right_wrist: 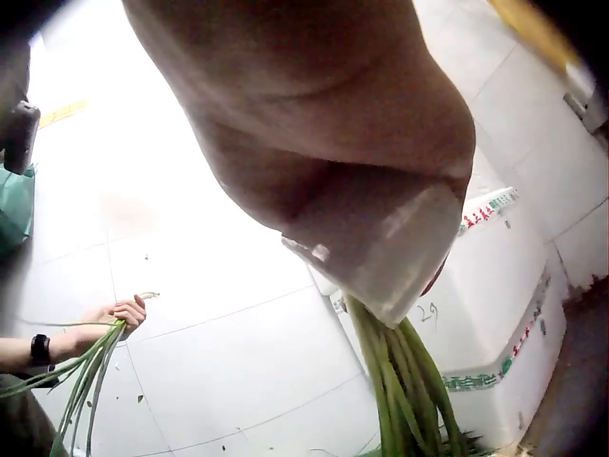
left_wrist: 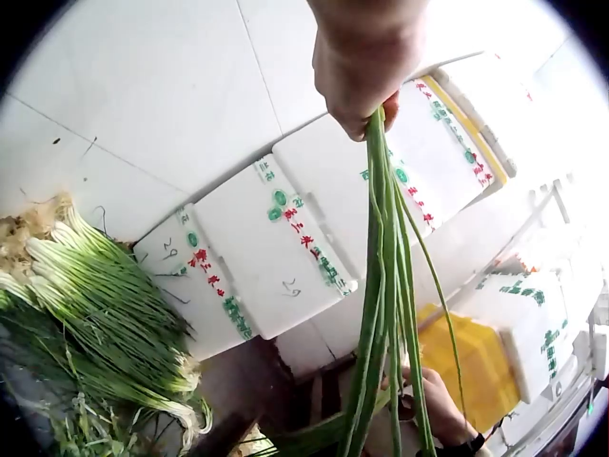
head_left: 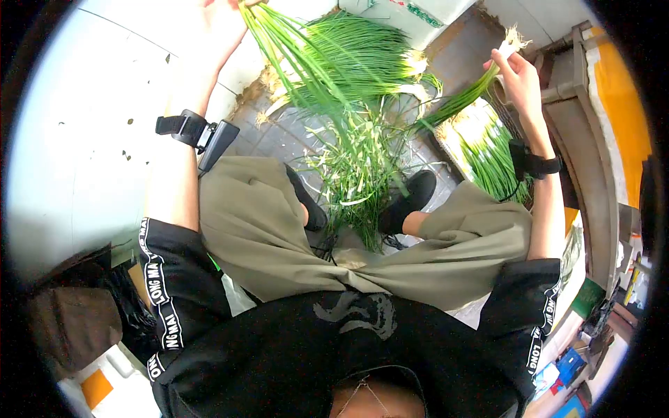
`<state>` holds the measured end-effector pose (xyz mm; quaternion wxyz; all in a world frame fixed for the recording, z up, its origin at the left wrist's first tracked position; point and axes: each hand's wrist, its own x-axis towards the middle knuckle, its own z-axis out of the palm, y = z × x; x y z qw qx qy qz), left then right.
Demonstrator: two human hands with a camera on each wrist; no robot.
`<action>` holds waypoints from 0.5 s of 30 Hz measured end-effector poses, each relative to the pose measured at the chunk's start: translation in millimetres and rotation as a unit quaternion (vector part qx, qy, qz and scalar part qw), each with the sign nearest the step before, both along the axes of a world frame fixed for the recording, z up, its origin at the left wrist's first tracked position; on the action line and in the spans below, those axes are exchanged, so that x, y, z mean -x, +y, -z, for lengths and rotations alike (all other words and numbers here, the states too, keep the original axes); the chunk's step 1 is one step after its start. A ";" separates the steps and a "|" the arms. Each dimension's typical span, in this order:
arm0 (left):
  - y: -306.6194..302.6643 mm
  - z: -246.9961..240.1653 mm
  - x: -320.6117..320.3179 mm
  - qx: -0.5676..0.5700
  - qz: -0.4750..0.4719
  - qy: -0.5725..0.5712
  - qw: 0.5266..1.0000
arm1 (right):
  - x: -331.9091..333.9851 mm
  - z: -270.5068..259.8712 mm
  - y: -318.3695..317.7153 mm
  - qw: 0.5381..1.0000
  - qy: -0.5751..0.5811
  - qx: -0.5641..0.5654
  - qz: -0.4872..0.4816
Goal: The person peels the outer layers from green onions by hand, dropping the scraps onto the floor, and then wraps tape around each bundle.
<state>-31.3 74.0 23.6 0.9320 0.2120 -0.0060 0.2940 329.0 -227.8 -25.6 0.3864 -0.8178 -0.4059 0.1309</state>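
Note:
My left hand (head_left: 226,31), raised at the top left of the head view, grips a bunch of scallions (left_wrist: 381,286) near the root end. Their long green leaves hang down, spreading loosely. On the right, my other hand (head_left: 521,78) holds a second scallion bunch (head_left: 481,85) by its white stems, roots upward and leaves trailing toward the floor. Between the hands lies a large scallion pile (head_left: 355,59) with roots at its edges. A heap of loose leaf scraps (head_left: 355,164) covers the floor between the feet. Beside the right knee, a crate holds more scallions (head_left: 488,153) in neat rows.
White foam boxes (left_wrist: 262,248) with red and green print stand along the white tiled wall (left_wrist: 143,95). A yellow box (left_wrist: 471,367) sits near another foam box. Black shoes (head_left: 414,198) flank the scraps. A wooden frame (head_left: 571,104) rises at the right.

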 end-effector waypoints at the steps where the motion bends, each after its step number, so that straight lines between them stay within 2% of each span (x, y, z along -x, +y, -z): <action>1: -2.8 -0.5 0.5 -0.001 0.000 0.000 1.000 | -1.8 2.8 0.3 1.000 0.004 -0.012 -0.013; 5: -4.6 -0.9 -2.5 -0.066 0.007 0.017 0.998 | 6.6 -2.2 4.4 0.999 0.014 -0.009 -0.028; 8: -0.5 34.7 -12.7 -0.158 0.056 0.009 0.986 | 30.1 -11.8 8.5 0.990 0.066 -0.078 -0.095; 9: 1.5 39.6 -20.1 -0.185 0.075 0.006 0.980 | 39.2 -17.4 10.7 0.990 0.066 -0.067 -0.101; 10: -9.7 28.7 -25.4 -0.190 0.077 0.001 0.979 | 49.8 -26.4 11.8 0.995 0.020 -0.034 -0.096; 12: -42.6 11.0 -26.3 -0.302 0.042 0.156 0.939 | 72.4 -42.8 14.9 0.989 0.020 -0.055 -0.135; 14: -60.4 1.9 -32.3 -0.343 0.040 0.174 0.922 | 83.2 -51.3 17.7 0.986 0.006 -0.055 -0.154; 15: -65.7 0.8 -34.3 -0.399 0.045 0.229 0.887 | 87.4 -55.4 18.9 0.986 0.007 -0.054 -0.159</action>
